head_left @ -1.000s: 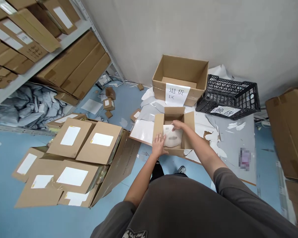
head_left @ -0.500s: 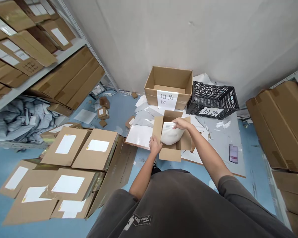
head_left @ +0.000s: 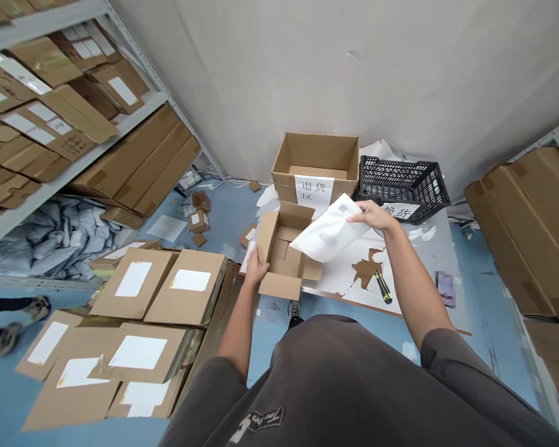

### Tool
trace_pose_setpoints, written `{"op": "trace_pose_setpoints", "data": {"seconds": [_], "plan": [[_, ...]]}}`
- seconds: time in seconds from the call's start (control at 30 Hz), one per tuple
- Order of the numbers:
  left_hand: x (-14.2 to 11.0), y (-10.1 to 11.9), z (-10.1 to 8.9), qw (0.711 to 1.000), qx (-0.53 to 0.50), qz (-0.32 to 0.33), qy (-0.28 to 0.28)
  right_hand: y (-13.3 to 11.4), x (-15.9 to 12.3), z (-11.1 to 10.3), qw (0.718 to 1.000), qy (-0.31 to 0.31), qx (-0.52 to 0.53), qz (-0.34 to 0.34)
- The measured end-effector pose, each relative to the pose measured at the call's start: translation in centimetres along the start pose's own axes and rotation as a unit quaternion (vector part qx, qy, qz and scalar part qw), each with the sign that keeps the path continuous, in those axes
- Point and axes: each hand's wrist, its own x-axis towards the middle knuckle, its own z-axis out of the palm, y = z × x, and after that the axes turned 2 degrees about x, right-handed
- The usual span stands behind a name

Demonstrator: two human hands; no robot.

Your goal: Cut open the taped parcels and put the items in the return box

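My right hand [head_left: 371, 215] is closed on the far end of a white soft packet [head_left: 328, 234], holding it up above the right side of a small open cardboard box [head_left: 283, 250]. My left hand [head_left: 256, 268] grips the left wall of that box, which now looks empty inside. The box sits at the near edge of a low board [head_left: 428, 261] covered with white paper scraps. A yellow-and-black utility knife [head_left: 381, 284] lies on the board just right of the box.
A larger open carton [head_left: 315, 162] with a paper label and a black plastic crate [head_left: 403, 182] stand by the wall. Flat labelled boxes [head_left: 163, 279] are piled on the blue floor at left, under shelves of cartons. Brown cartons [head_left: 526, 230] stand right. Another person's feet [head_left: 9, 320] show at far left.
My right hand has lifted the white packet out of the small box and swung it to the right. My left hand has shifted from the box's front to its left wall; the box moved left.
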Motion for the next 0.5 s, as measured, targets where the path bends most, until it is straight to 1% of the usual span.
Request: {"op": "trace_pose_setpoints", "data": {"seconds": [0.07,0.13,0.2,0.23,0.3,0.37,0.43,0.5], "plan": [[0.8,-1.5,-0.5,1.0,0.006,-0.005,-0.007,2.6,-1.5,0.0,0.996,0.065,0.049,0.035],[1.6,-2.6,-0.9,1.0,0.015,-0.01,-0.013,6.0,-3.4,0.5,0.983,0.135,0.104,0.067],[2.4,-3.6,-1.5,1.0,0.019,-0.01,-0.014,9.8,-5.6,1.8,0.959,0.209,0.171,0.087],[2.8,-4.0,-1.8,1.0,0.02,-0.009,-0.015,11.8,-6.7,2.7,0.944,0.244,0.203,0.093],[3.6,-4.7,-2.6,1.0,0.023,-0.006,-0.02,15.5,-8.6,5.2,0.912,0.3,0.253,0.116],[4.1,-5.2,-3.3,0.999,0.034,-0.012,-0.03,18.9,-9.8,8.4,0.881,0.341,0.292,0.151],[4.4,-5.4,-3.8,0.997,0.054,-0.027,-0.036,21.7,-10.2,11.8,0.846,0.385,0.314,0.194],[4.5,-5.3,-4.2,0.995,0.079,-0.048,-0.035,23.7,-9.9,15.1,0.828,0.404,0.329,0.207]]}}
